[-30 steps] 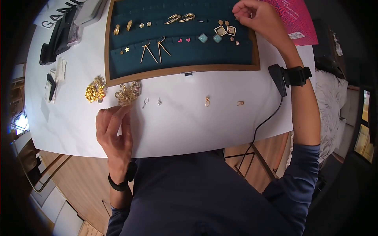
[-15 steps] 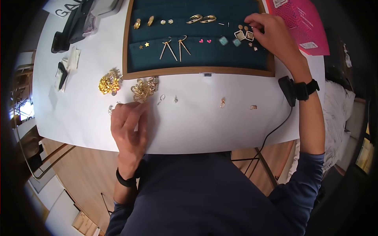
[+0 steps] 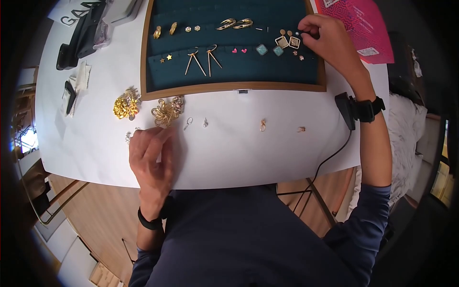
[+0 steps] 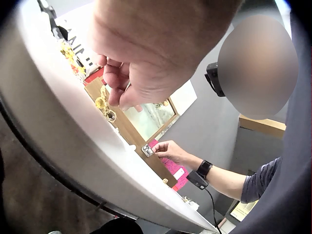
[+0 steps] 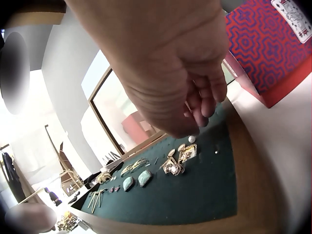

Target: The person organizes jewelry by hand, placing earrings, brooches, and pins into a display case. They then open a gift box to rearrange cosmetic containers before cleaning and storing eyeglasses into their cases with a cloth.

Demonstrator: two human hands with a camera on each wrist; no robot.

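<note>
Tray, green-lined, wood-framed, on the counter: paired earrings, places unchanged since the earlier frames. Change — a small white stud now shows plainly on the lining near the tray's right edge, just beside the right fingertips; half a second ago it barely showed. Right hand: over the tray's right side, grip curled; cannot tell whether it pinches anything. Left hand: before the tray's near left corner — grip drawn together, contents hidden. Between hand and tray: looped gold-coloured cluster.
</note>
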